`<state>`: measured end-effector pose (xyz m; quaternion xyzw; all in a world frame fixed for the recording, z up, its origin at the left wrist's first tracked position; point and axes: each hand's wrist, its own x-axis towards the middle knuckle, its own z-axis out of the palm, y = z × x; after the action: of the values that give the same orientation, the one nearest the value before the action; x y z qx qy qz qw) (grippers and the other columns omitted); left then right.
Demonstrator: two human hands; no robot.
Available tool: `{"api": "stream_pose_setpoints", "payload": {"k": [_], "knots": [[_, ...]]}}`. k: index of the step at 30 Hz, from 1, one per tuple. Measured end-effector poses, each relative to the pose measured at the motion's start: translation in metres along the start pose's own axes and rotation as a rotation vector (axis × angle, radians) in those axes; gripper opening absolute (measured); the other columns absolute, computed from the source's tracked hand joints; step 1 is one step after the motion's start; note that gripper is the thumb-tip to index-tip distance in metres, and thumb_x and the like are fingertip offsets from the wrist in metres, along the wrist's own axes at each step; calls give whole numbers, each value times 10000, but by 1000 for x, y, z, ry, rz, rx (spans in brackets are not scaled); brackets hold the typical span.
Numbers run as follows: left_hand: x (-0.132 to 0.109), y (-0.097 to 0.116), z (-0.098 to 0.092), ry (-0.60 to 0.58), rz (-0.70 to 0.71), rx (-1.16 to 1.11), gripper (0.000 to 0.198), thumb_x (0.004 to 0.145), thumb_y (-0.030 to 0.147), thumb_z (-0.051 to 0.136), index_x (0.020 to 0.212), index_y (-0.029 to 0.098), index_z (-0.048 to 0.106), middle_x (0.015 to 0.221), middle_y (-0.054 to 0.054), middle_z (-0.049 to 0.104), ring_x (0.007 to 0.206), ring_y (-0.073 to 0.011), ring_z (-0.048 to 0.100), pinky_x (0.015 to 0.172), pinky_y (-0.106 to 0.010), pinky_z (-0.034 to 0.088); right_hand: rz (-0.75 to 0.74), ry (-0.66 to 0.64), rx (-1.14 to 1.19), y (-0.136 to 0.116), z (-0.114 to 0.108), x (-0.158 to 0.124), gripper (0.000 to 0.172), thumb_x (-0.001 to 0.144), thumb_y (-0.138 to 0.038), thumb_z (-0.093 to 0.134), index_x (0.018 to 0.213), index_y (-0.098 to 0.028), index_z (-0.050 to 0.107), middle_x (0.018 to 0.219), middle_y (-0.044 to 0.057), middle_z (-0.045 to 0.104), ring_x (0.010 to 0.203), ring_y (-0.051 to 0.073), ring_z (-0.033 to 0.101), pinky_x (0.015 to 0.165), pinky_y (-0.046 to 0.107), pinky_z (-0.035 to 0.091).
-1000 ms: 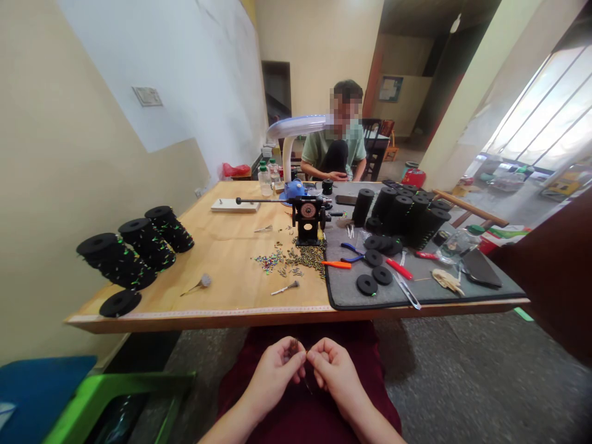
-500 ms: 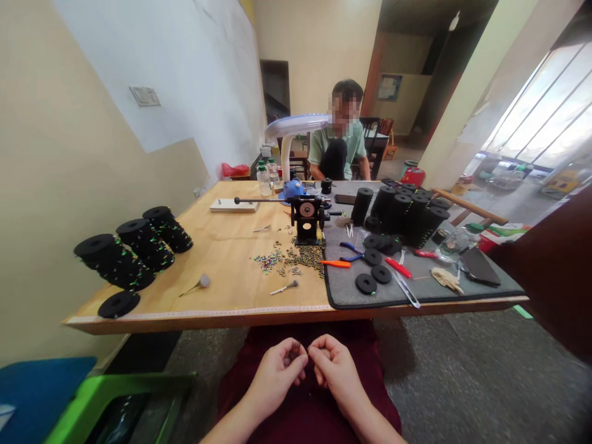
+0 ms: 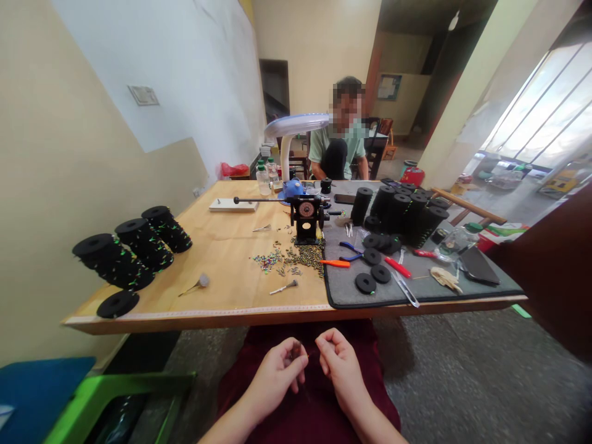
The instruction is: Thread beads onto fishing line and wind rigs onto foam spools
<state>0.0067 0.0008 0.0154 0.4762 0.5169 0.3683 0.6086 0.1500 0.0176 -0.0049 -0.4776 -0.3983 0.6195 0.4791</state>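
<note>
A long wooden table point(image 3: 222, 259) is stretching across the view, with a grey mat point(image 3: 416, 290) covering its right part and black spools point(image 3: 134, 246) lying along its left edge. A person in a green shirt point(image 3: 335, 148) is sitting at the far end behind a white lamp point(image 3: 289, 132). A small black hand-crank machine point(image 3: 306, 217) is standing mid-table, with loose beads point(image 3: 291, 259) scattered just in front of it. Below the table edge, over a dark red lap point(image 3: 300, 407), the left hand point(image 3: 275, 376) is curling closed, pinching a small dark piece point(image 3: 296, 350) at its fingertips. The right hand point(image 3: 340, 367) is sitting just beside it, slightly apart, fingers pinched together; what it is gripping is too small to tell.
</note>
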Motion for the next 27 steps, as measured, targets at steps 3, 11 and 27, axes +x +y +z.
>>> {"api": "stream_pose_setpoints", "payload": {"k": [3, 11, 27], "knots": [[1, 1, 0, -12, -6, -59, 214, 748, 355, 613, 742, 169, 507, 522, 44, 537, 431, -80, 467, 420, -186, 376, -31, 9, -12, -2, 0, -1, 390, 722, -539, 638, 700, -183, 483, 431, -113, 351, 391, 50, 252, 408, 188, 176], [4, -2, 0, 29, -38, -67, 28, 686, 167, 527, 705, 169, 507, 495, 47, 526, 430, -87, 453, 432, -198, 377, -45, -25, -16, -1, 1, -2, 385, 730, -534, 628, 689, -193, 453, 458, -124, 292, 394, 44, 230, 388, 181, 165], [2, 9, -1, 169, 76, 80, 211, 680, 351, 660, 663, 142, 632, 556, 41, 489, 529, -103, 364, 528, -227, 310, 8, -180, -53, 5, 0, 0, 295, 761, -449, 609, 733, -174, 505, 491, -100, 358, 447, 62, 254, 439, 196, 193]]}}
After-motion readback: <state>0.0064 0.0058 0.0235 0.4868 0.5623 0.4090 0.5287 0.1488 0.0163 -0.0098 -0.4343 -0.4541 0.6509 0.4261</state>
